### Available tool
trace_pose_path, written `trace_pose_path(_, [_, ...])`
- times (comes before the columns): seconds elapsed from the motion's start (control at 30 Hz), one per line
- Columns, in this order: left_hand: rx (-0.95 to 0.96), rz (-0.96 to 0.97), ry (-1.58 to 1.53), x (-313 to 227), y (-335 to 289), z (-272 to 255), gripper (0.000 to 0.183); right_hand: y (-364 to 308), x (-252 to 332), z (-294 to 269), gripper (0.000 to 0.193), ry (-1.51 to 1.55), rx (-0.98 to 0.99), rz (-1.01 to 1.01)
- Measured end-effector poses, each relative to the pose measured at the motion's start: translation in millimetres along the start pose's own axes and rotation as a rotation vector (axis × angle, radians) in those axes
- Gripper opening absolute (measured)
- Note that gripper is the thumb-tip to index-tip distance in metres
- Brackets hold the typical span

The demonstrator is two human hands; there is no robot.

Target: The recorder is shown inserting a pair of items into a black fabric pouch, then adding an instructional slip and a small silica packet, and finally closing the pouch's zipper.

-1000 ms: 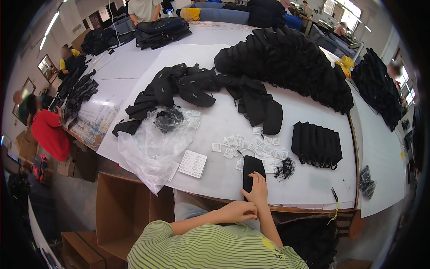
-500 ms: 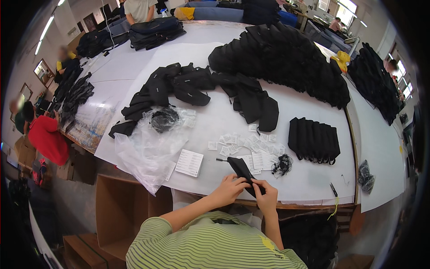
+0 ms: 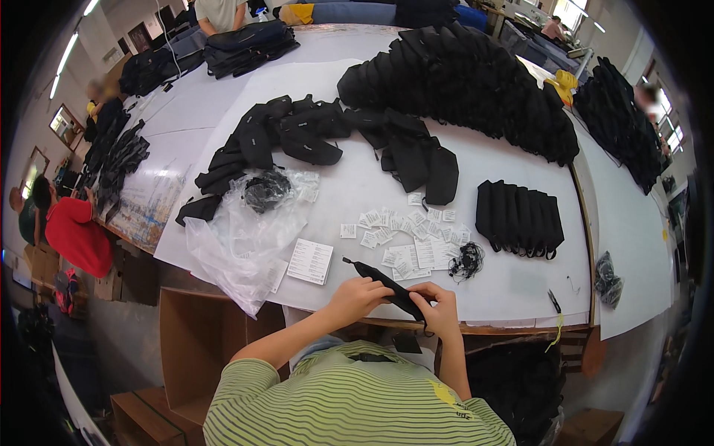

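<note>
At the table's near edge both my hands hold a slim black fabric pouch (image 3: 404,299), seen nearly edge-on and slanting down to the right. My left hand (image 3: 360,299) pinches its upper side near the middle. My right hand (image 3: 439,309) grips the lower right end with thumb and fingers. A short dark tab sticks out at the far left end. Just beyond the pouch lie scattered small white tags (image 3: 404,223), larger printed cards (image 3: 430,253) and a tangle of black cords (image 3: 466,261). A white card stack (image 3: 310,261) is to the left.
A row of black pouches (image 3: 518,219) stands right; a large black pile (image 3: 454,82) and loose pouches (image 3: 309,141) lie farther back. A clear plastic bag (image 3: 245,249) holds black cords. Thread snips (image 3: 554,300) lie near the right edge. A cardboard box (image 3: 197,349) sits below. Other people work around.
The pouch has tilted flatter, its far end swinging left and toward me. My left hand has shifted left along with it. The whole view has moved slightly.
</note>
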State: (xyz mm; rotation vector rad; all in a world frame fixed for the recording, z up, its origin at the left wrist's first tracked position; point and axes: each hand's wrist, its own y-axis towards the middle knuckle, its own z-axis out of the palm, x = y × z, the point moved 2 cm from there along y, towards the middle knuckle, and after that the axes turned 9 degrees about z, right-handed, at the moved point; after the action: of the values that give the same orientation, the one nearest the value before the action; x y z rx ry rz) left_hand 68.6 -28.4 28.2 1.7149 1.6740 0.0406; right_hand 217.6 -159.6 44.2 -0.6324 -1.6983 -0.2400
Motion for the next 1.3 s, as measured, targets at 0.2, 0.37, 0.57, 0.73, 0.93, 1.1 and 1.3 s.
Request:
trace_pose_path(0.2, [-0.061, -0.037, -0.03, -3.5, -4.8, 11.5, 0.021, 3.8, -11.8, 0.7, 0.012, 0.064, 0.056, 0.073])
trace_pose_path(0.37, [-0.037, -0.03, 0.003, -1.1, -7.8, 14.3, 0.021, 13.3, -33.5, 5.0, 0.012, 0.162, 0.094, 0.12])
trace_pose_path(0.57, [-0.071, -0.04, 0.207, -0.6, -3.2, 10.7, 0.019, 26.4, -59.5, 12.4, 0.012, 0.309, 0.105, 0.151])
trace_pose_path(0.73, [0.011, 0.015, 0.117, 11.2, -7.9, 20.5, 0.02, 26.8, -61.2, 12.5, 0.011, 0.299, 0.119, 0.173])
trace_pose_path(0.93, [0.046, 0.034, 0.104, 19.5, -6.2, 31.6, 0.023, 26.9, -65.3, 13.3, 0.011, 0.315, 0.106, 0.178])
trace_pose_path(1.1, [0.043, 0.034, 0.112, 22.5, -5.1, 33.8, 0.025, 25.6, -63.7, 12.7, 0.012, 0.284, 0.074, 0.173])
trace_pose_path(1.3, [0.029, 0.048, 0.121, 23.0, -2.2, 31.4, 0.022, 24.0, -67.7, 11.3, 0.011, 0.3, 0.059, 0.169])
